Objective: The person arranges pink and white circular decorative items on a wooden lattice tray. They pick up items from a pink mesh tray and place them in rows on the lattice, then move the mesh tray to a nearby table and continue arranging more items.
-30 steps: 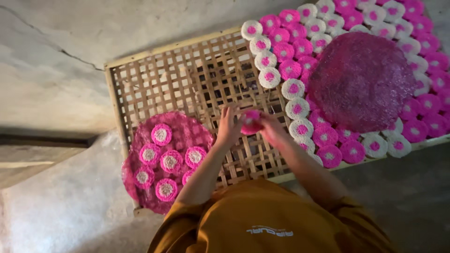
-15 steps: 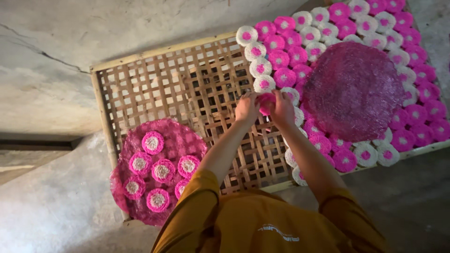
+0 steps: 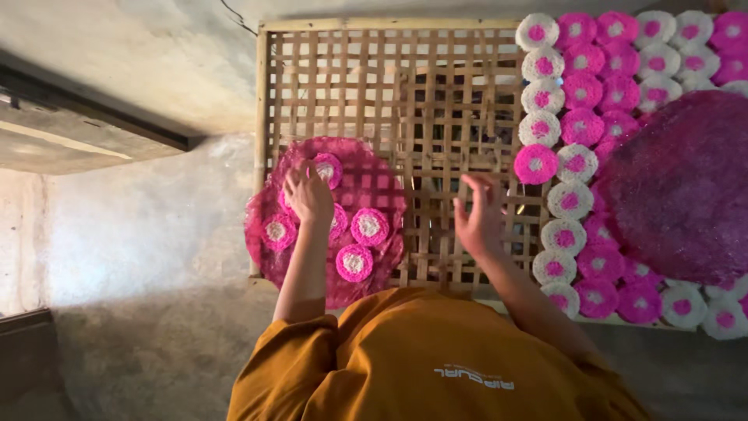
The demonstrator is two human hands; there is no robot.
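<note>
Your left hand (image 3: 308, 191) rests fingers-down on a pink-and-white disc (image 3: 327, 168) at the top of the small pile, fingers curled over it; you cannot tell from here whether they have closed on it or only touch it. Your right hand (image 3: 479, 214) hovers open and empty over the bare lattice, fingers spread, just left of the laid-out rows.

The discs under your left hand sit on a round pink mesh tray (image 3: 374, 168) that lies at the near left corner of the woven bamboo rack (image 3: 389, 86). The tray's left rim overhangs the rack's left frame rail and its near rim reaches past the front rail. On it you can count five discs in view: the one you touch, one at the left (image 3: 277, 231), one at the middle right (image 3: 368, 226), one nearest you (image 3: 354, 262), and one partly hidden behind your wrist (image 3: 338, 221).

Between the tray and the rows lies the open stretch of lattice, bare from the far rail to the near rail; this is where your right hand has room.

The rows of discs (image 3: 576, 93) start at a column about two thirds across the rack and run off the right edge of view, so their full count cannot be told. One pink disc (image 3: 535, 164) sits just left of that column. A second, larger pink mesh tray (image 3: 682, 187) lies on top of the rows at right. The rack's left and far rails border a grey concrete surface (image 3: 140, 226).
</note>
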